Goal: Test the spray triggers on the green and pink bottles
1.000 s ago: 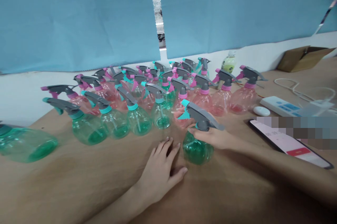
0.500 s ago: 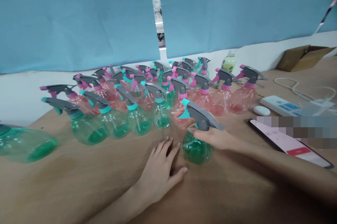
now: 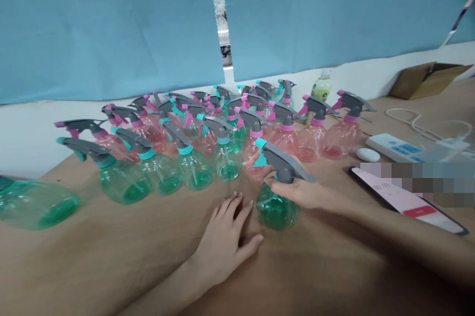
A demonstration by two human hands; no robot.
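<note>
My right hand [image 3: 293,190] is wrapped round the neck of a green spray bottle [image 3: 277,209] with a grey and turquoise trigger head. The bottle stands upright, its nozzle pointing up and left. Flat on the wooden table [image 3: 122,261], my left hand [image 3: 225,237] rests just left of that bottle, fingers spread and holding nothing. Beyond the hands are several more spray bottles: green ones with turquoise collars in the front row, such as a clear green bottle [image 3: 195,171], and pink ones with pink collars, such as a pink bottle [image 3: 311,142].
A green bottle [image 3: 40,202] sits apart at the far left. To the right are a phone [image 3: 393,192], a white rounded object [image 3: 368,155], a power strip [image 3: 393,147], a cable [image 3: 411,123] and a cardboard box [image 3: 419,83]. A labelled drink bottle [image 3: 322,86] stands behind.
Almost nothing differs. The whole view has shifted very slightly; both hands and the held spray bottle keep their places.
</note>
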